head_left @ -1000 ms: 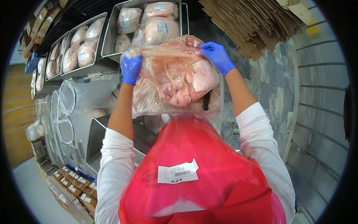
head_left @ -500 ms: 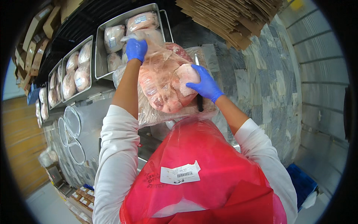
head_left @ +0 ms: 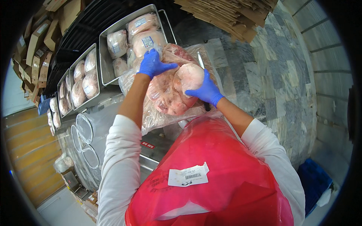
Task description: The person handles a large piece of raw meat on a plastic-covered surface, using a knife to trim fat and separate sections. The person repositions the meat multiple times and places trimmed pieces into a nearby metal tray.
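A large pink cut of raw meat (head_left: 167, 100), partly covered by clear plastic film, lies on a plastic-covered surface (head_left: 151, 124) in front of me. On its right side is a pale, rounded fatty piece (head_left: 187, 77). My right hand (head_left: 208, 90), in a blue glove, grips that piece's right edge, thumb on the near side. My left hand (head_left: 154, 66), also blue-gloved, rests on the meat's far left part with its thumb stretched toward the pale piece. A knife (head_left: 200, 60) lies beside the meat; my right hand hides its middle, and its dark handle shows nearer me.
Metal trays (head_left: 107, 77) of wrapped, labelled meat stand in a row at the left. Clear round-rimmed tubs (head_left: 85, 128) sit nearer. Stacked flat cardboard (head_left: 230, 15) is at the far side, and a blue crate (head_left: 315, 184) is at the lower right.
My left hand has let the raised plastic film down and moved right and nearer, onto the meat. My right hand keeps hold of the pale piece.
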The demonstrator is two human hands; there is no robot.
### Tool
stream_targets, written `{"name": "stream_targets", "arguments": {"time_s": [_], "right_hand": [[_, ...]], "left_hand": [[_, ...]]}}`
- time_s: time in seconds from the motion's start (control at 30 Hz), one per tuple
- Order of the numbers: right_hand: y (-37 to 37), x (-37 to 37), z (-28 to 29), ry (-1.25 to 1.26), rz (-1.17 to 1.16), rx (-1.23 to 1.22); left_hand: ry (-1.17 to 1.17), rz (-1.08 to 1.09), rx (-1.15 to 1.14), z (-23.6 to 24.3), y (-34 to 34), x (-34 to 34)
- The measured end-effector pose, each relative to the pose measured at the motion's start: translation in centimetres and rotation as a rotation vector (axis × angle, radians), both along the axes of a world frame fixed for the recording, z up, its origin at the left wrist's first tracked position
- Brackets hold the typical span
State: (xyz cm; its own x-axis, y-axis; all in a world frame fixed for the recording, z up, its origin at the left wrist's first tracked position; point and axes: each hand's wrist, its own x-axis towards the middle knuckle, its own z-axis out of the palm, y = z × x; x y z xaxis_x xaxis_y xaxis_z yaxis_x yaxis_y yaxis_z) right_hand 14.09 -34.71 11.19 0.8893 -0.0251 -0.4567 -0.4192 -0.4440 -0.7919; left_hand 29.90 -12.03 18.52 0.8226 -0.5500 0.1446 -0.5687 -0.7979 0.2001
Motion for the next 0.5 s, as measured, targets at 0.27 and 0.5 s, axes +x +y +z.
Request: {"name": "stream_targets", "arguments": {"time_s": [0.27,0.5], "right_hand": [[-1.8,2.7,-1.8,-0.27,0.089,0.147],[0.3,6.7,-2.0,-0.485,0.145,-0.104]], "left_hand": [[0.212,0.572,0.04,-1.6,2.1,-0.9],[0.121,0.674,0.031,-3.0,6.6,-5.0]]}}
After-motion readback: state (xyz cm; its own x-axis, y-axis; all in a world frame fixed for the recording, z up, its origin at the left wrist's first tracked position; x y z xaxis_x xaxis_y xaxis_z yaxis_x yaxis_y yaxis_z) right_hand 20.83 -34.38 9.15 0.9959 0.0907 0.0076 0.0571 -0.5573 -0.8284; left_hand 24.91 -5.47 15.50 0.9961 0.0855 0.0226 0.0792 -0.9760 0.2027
